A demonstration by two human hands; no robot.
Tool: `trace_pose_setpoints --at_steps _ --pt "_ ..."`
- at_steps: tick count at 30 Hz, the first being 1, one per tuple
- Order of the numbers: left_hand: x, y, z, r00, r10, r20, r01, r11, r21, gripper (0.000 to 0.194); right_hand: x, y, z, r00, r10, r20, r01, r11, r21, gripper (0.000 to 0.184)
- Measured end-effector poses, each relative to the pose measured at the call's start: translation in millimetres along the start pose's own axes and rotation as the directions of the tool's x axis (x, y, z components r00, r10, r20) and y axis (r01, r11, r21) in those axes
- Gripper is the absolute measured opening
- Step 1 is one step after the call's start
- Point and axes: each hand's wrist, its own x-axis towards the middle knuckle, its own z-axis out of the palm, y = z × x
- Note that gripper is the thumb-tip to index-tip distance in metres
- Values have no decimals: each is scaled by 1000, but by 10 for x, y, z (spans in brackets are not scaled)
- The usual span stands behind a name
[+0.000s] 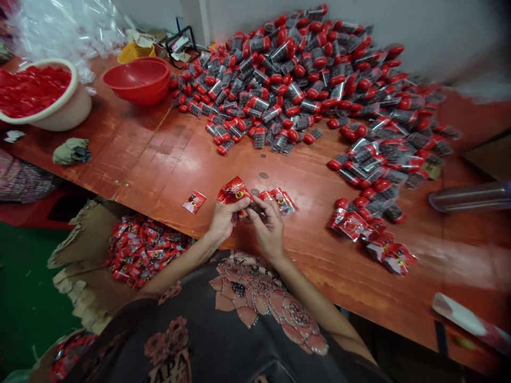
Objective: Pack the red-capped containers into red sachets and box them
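My left hand [224, 219] is closed around a shiny red printed packet [235, 187], thumb on top, just above the table near its front edge. My right hand [270, 227] meets it there, thumb and fingers pinched together by the packet's right side. Something dark or see-through shows between the fingertips, too small to name. Just behind my right hand lie several red packets [285, 201] in an overlapping bunch. One flat red packet [194, 201] rests to the left of my left hand.
A large heap of clear tubes with red caps [279, 80] spreads across the back and right. More packets [389, 250] lie at right. A red bowl [138, 80] and a white tub [66, 109] of red pieces stand at left. Below the edge, a cardboard box [85, 255] holds red packets.
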Motion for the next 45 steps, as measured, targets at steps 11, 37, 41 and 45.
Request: trace_pose_setpoints --at_steps 11,37,41,45 --pt "-63 -82 20 997 -77 17 76 997 34 27 18 -7 54 971 224 -79 -182 915 360 22" --pt "-78 -98 -116 999 29 17 -31 996 89 33 -42 2 90 993 95 -65 -78 970 229 38" --pt "-98 -116 -73 994 93 -50 -87 988 124 37 -65 46 137 992 102 -78 -80 966 247 41" --pt "-166 -193 -21 983 161 -82 -147 976 158 36 -75 60 120 991 26 -131 -10 992 127 42"
